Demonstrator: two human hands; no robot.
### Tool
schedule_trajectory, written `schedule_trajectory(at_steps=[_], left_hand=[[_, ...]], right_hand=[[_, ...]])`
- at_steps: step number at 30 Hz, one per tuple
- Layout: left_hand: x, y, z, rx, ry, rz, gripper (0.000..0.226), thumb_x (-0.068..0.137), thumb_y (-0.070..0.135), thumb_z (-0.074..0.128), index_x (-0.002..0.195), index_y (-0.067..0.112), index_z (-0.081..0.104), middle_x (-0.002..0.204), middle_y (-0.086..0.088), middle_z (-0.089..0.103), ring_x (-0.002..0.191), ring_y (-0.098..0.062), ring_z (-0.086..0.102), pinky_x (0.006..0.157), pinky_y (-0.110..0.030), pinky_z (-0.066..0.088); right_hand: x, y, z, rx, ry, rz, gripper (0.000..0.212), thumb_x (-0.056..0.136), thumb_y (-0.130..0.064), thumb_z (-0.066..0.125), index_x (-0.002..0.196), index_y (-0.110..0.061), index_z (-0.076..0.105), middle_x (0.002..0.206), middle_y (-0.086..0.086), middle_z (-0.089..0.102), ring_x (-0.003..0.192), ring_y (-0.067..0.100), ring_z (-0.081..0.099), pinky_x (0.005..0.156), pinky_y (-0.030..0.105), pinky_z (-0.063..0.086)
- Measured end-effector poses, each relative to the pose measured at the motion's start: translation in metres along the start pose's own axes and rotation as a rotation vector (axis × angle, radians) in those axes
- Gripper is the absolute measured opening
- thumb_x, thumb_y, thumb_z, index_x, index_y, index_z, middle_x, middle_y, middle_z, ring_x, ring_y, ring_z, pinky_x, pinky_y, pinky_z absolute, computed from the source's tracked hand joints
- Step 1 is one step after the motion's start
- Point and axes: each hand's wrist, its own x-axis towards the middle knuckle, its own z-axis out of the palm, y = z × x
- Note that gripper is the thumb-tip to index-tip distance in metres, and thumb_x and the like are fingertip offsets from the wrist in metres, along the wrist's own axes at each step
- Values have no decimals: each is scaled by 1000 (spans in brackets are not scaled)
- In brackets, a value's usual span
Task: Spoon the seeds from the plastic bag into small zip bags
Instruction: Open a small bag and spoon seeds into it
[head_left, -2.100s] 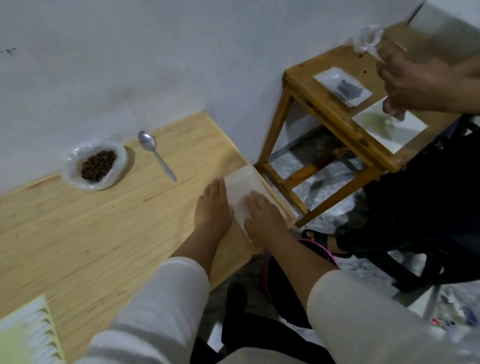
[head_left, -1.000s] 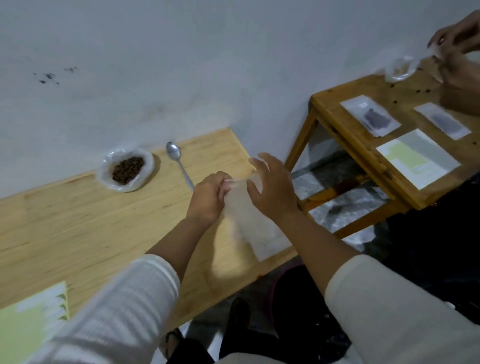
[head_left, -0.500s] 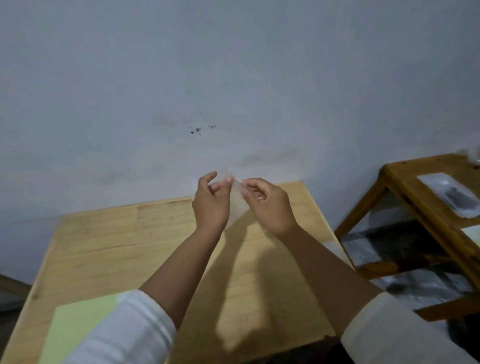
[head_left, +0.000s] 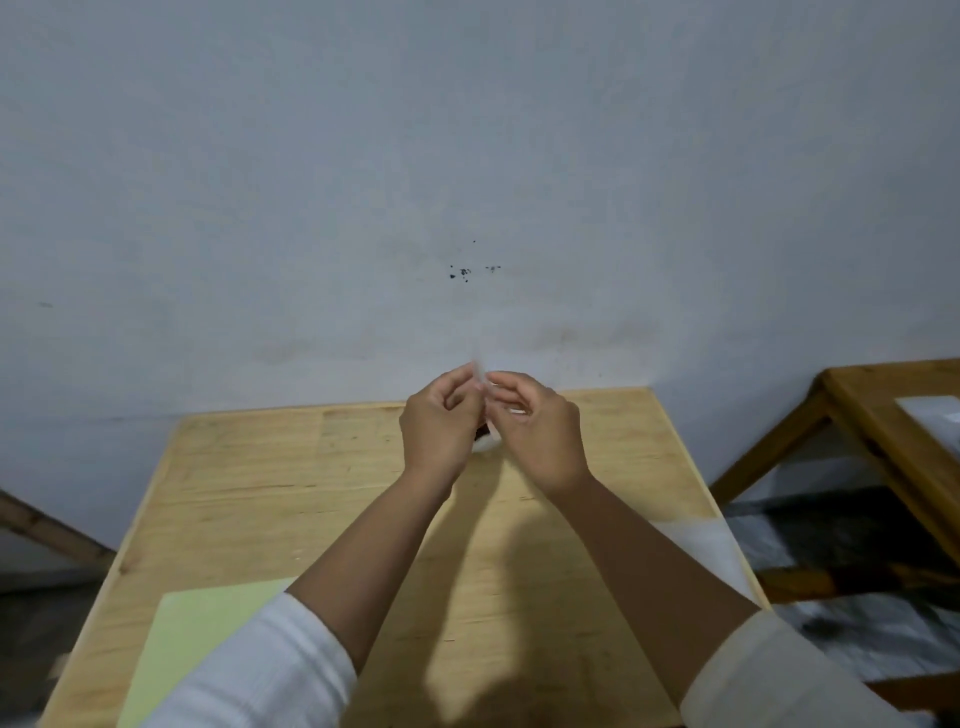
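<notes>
My left hand (head_left: 440, 422) and my right hand (head_left: 540, 428) are raised together above the far middle of the wooden table (head_left: 249, 499). Between their fingertips they pinch a small clear zip bag (head_left: 479, 364), seen nearly edge-on and blurred. Just behind and below the hands, a sliver of the plastic bag of dark seeds (head_left: 487, 439) shows between them; most of it is hidden. The spoon is hidden from view.
A pale green sheet (head_left: 208, 623) lies at the table's near left. More clear bags (head_left: 711, 545) lie at the table's right edge. A second wooden table (head_left: 883, 415) with a white sheet stands to the right. A grey wall rises right behind.
Both hands lifted one zip bag off the pile at the table's right edge and brought it up in front of the wall. The view swung up and left; the hands closed together.
</notes>
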Motion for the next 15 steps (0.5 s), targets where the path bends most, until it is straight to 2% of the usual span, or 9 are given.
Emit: schedule_trajectory(at_steps=[3, 6, 9, 11, 15], left_hand=[[-5, 1, 8, 97, 90, 60, 26, 88, 16, 57, 112, 23, 67, 80, 9, 70, 72, 0, 63, 68, -10, 48], [-4, 3, 17, 138, 130, 86, 26, 89, 19, 58, 113, 23, 67, 87, 9, 72, 72, 4, 62, 68, -8, 47], [-2, 4, 24, 143, 175, 117, 25, 90, 19, 59, 114, 22, 67, 84, 7, 72, 67, -2, 62, 69, -14, 50], [0, 4, 28, 141, 194, 125, 25, 90, 18, 59, 113, 22, 67, 79, 9, 71, 66, -8, 64, 70, -22, 53], [7, 3, 30, 221, 196, 153, 27, 90, 14, 58, 115, 20, 66, 82, 12, 69, 72, -7, 65, 70, -10, 48]], right_hand=[[2, 1, -4, -44, 16, -39, 33, 86, -4, 60, 117, -16, 60, 82, -13, 67, 77, -14, 61, 71, 3, 45], [10, 2, -10, -94, 5, -95, 26, 86, -1, 58, 106, -17, 60, 70, -17, 64, 69, -10, 61, 64, 5, 45], [20, 3, -10, -107, -12, -118, 22, 87, -1, 55, 96, -18, 67, 83, -4, 69, 77, -4, 62, 66, 5, 45], [25, 6, -10, -87, -19, -102, 21, 89, -5, 56, 96, -19, 70, 92, -1, 69, 80, 0, 62, 68, 5, 45], [35, 10, -11, -26, -49, -30, 21, 86, -5, 61, 100, -17, 72, 89, -4, 70, 77, -4, 62, 71, 4, 45]])
